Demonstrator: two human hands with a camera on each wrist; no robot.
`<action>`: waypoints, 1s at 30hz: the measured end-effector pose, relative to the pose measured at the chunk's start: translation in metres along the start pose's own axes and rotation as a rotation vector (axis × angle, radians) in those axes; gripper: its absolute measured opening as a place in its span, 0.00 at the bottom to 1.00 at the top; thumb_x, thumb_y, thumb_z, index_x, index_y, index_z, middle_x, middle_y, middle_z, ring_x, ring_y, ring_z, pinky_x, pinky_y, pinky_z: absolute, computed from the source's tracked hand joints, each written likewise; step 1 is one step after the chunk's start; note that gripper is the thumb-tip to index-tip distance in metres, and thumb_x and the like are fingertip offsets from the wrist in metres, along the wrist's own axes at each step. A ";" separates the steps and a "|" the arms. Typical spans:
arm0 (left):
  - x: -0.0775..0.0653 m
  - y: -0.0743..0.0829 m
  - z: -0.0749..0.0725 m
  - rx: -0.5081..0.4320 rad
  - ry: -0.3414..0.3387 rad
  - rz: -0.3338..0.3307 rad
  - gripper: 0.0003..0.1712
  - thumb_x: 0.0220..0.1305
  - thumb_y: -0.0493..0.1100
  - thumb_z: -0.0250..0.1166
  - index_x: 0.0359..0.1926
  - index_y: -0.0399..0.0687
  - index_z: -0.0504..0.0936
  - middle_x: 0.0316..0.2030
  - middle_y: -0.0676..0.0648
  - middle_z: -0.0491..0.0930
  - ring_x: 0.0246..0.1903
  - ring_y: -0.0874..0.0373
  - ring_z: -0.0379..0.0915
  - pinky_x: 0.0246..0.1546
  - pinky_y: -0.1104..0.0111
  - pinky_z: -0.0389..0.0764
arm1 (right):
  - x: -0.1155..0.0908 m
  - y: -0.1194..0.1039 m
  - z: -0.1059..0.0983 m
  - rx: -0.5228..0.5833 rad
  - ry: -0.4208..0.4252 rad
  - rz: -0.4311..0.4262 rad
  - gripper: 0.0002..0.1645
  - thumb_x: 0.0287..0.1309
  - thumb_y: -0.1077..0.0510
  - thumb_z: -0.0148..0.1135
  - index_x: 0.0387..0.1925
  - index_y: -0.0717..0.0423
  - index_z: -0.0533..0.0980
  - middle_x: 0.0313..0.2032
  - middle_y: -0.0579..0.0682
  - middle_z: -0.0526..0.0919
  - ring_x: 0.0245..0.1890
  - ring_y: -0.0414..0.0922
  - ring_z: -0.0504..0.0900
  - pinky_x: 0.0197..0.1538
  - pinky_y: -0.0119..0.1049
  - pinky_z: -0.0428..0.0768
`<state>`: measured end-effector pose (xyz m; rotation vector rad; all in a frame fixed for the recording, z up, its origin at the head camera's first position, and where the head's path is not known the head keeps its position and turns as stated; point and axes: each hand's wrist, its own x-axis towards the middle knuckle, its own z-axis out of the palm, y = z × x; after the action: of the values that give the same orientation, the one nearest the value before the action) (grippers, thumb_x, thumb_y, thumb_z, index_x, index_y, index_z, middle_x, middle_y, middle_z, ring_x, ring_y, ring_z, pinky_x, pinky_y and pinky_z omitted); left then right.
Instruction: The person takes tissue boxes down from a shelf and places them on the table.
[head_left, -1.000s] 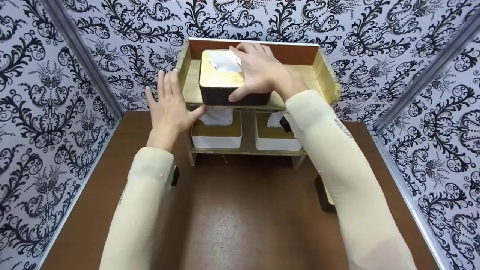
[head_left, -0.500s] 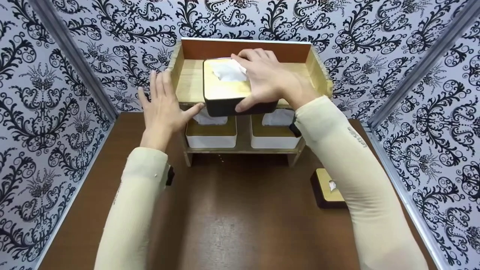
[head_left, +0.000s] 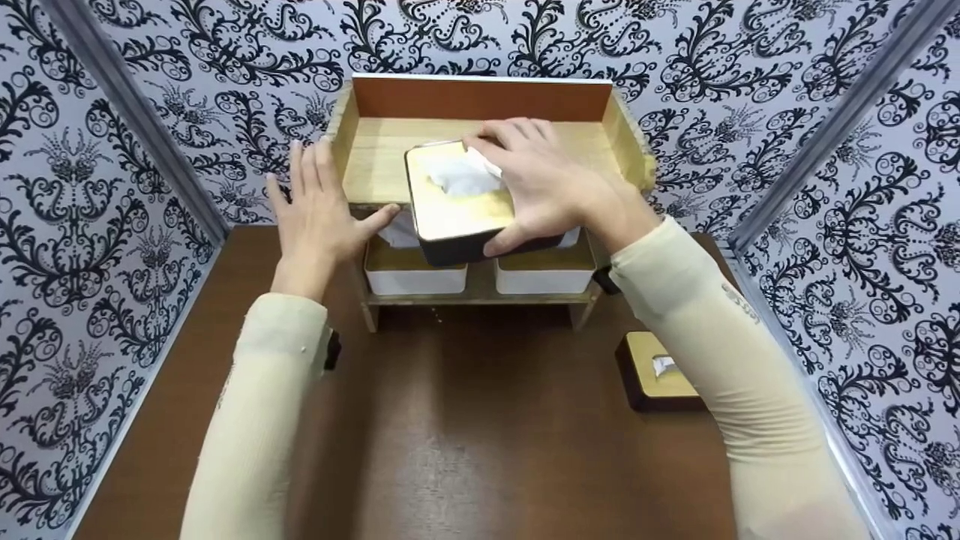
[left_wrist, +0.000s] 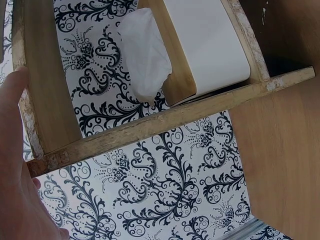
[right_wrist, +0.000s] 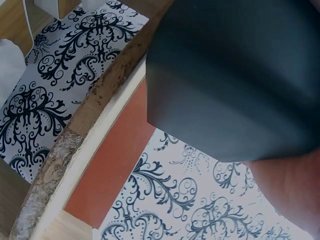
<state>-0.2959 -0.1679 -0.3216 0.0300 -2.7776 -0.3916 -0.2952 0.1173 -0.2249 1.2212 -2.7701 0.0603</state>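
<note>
At far left, my left hand (head_left: pixel 319 225) stands with fingers straight and spread beside the wooden shelf unit (head_left: pixel 480 97), its thumb out at the front edge of the upper board (head_left: pixel 394 150) and seemingly touching it; it has hold of nothing. Next along, the left white tissue box (head_left: pixel 416 283) sits on the lower board (head_left: pixel 480 298), in place by my reckoning. At center, a gold-topped black tissue box (head_left: pixel 450 214), white tissue (head_left: pixel 465 178) showing, hangs tilted in the air just in front of the upper board. I judge its handling midway: clear of the shelf, not yet set down. The right white tissue box (head_left: pixel 546 283) looks equally settled behind and below it. My right hand (head_left: pixel 536 176) grips the black box, thumb on the near side, fingers bent over the far side, tips hidden. Far right, a dark tissue box (head_left: pixel 652 384) lies on the brown surface (head_left: pixel 465 427), partly covered by my right sleeve (head_left: pixel 690 300); whether work on it remains, I cannot tell.
</note>
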 end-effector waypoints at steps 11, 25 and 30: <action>0.001 -0.001 -0.001 0.006 -0.010 -0.001 0.73 0.47 0.84 0.55 0.76 0.48 0.29 0.78 0.40 0.33 0.77 0.49 0.18 0.72 0.39 0.24 | -0.024 -0.016 0.011 -0.063 0.014 -0.054 0.79 0.24 0.25 0.74 0.75 0.53 0.51 0.69 0.58 0.59 0.68 0.56 0.58 0.73 0.54 0.53; 0.001 -0.001 -0.002 0.009 -0.016 0.005 0.72 0.48 0.83 0.54 0.76 0.48 0.29 0.78 0.39 0.34 0.77 0.49 0.18 0.72 0.38 0.25 | -0.050 -0.021 0.028 -0.116 0.034 -0.134 0.79 0.25 0.22 0.70 0.75 0.54 0.51 0.68 0.59 0.61 0.67 0.56 0.60 0.71 0.55 0.57; 0.001 -0.002 -0.001 0.002 -0.014 0.008 0.72 0.48 0.83 0.54 0.76 0.48 0.29 0.77 0.39 0.34 0.77 0.48 0.18 0.72 0.37 0.26 | -0.059 -0.020 0.037 -0.120 0.062 -0.171 0.78 0.23 0.23 0.72 0.74 0.56 0.55 0.67 0.60 0.62 0.66 0.58 0.62 0.69 0.56 0.59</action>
<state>-0.2961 -0.1701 -0.3209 0.0171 -2.7914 -0.3889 -0.2442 0.1435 -0.2685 1.3937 -2.5644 -0.0798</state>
